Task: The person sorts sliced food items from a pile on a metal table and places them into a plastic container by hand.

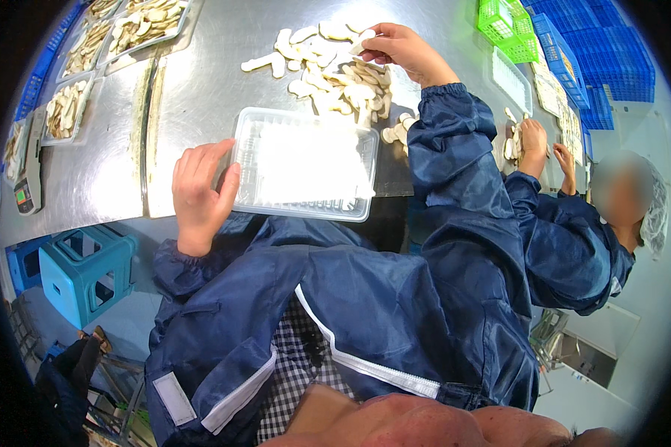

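Observation:
A clear plastic tray (370, 179) sits at the table's near edge in front of me, its inside washed out by glare. My left hand (201, 190) is beside the tray's left rim, thumb and forefinger apart, fingertips at or against the rim. Beyond the tray lies a loose pile of pale sliced mushrooms (324, 86). Over the far right of that pile, my right hand (402, 51) pinches a mushroom slice (361, 42) between thumb and fingers. A smaller group of slices (399, 130) lies by my right sleeve, partly hidden by it.
Filled trays (71, 108) of slices and a scale (30, 182) stand at the left. A co-worker's hand (533, 138) handles slices at the right, near an elongated clear tray (511, 82). Green baskets (507, 26) and stacked blue crates (611, 63) are beyond. Blue stools (86, 272) stand below the table.

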The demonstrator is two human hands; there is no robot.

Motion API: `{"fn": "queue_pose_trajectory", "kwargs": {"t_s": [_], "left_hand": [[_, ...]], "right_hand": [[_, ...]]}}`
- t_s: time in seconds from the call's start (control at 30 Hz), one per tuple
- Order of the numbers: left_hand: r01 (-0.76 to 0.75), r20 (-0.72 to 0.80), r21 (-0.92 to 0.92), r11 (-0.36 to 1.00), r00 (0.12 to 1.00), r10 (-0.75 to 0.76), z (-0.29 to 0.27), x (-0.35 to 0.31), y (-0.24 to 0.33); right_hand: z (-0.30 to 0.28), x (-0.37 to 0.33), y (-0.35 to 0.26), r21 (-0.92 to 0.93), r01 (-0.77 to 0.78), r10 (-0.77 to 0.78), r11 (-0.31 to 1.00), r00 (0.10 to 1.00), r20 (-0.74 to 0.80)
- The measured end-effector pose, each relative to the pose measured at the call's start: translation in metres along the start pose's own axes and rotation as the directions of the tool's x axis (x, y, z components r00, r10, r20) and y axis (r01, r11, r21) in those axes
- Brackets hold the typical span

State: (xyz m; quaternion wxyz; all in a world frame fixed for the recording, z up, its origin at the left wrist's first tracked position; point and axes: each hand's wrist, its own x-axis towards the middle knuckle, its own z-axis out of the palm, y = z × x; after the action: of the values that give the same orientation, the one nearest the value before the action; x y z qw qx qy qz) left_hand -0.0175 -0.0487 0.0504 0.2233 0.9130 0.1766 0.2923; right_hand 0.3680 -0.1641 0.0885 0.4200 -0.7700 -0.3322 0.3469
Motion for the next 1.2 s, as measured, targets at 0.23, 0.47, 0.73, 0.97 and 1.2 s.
{"fn": "queue_pose_trajectory", "kwargs": {"t_s": [0.23,0.47,0.73,0.97,1.2], "left_hand": [[0.003,0.01,-0.002,1.0,1.0,-0.003,-0.002,-0.001,-0.002],[-0.022,-0.002,0.0,1.0,1.0,0.022,-0.002,-0.002,-0.002],[-0.016,-0.023,-0.03,0.999,1.0,0.015,0.004,-0.001,0.0],[0.0,0.012,-0.038,0.999,1.0,0.0,0.006,-0.004,0.001],[0.023,-0.017,-0.094,0.995,1.0,-0.024,0.004,-0.005,-0.003]], "right_hand": [[-0.004,-0.003,0.008,0.057,0.042,-0.041,0.998,0.999,-0.012],[-0.027,-0.034,0.01,-0.127,0.164,-0.176,0.978,0.981,-0.086],[-0.057,-0.152,0.032,0.153,0.093,-0.041,0.984,0.949,-0.314],[-0.033,-0.219,0.078,0.389,0.082,0.099,0.918,0.9,-0.425],[-0.016,-0.21,0.094,0.455,0.123,0.124,0.882,0.871,-0.475]]}}
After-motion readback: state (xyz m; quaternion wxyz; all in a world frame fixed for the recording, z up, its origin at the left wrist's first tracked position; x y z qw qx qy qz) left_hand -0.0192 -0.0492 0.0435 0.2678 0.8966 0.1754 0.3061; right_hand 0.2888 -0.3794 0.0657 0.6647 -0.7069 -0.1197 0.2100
